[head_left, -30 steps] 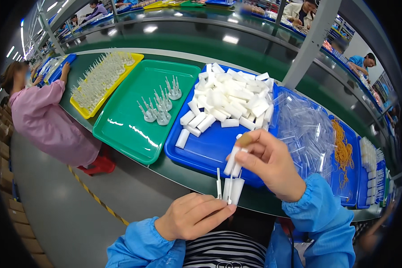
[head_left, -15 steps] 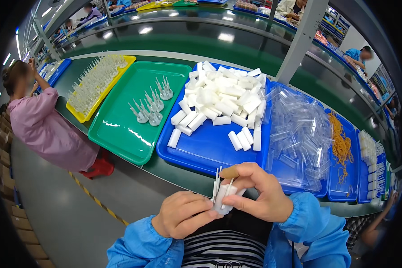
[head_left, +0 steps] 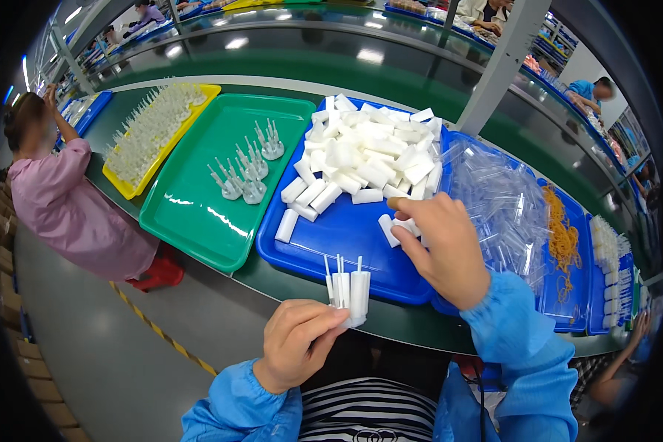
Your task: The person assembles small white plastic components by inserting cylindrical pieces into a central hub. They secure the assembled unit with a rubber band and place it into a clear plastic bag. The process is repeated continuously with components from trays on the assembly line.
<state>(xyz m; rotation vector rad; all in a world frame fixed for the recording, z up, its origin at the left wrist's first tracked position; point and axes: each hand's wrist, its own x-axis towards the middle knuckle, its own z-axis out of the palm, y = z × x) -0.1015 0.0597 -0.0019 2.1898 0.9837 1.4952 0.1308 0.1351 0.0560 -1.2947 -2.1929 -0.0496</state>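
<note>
We are seeing a person in pink (head_left: 66,206) sitting far left of the blue tray (head_left: 346,243), then a yellow tray (head_left: 199,99) bristling with clear spiked parts, then a glossy green tray (head_left: 199,214) carrying small clusters of them. Just below the blue tray's near edge, our left hand (head_left: 298,350) is pinching a bundle of white tubes (head_left: 350,291), their thin stems pointing up. Inside the tray a heap of matte white blocks (head_left: 368,155) is lying. Our right hand (head_left: 442,247) is curling around a few blocks at the heap's near side. Right of the tray, crinkled clear bags (head_left: 501,206) are lying, then orange rubber bands (head_left: 563,239).
</note>
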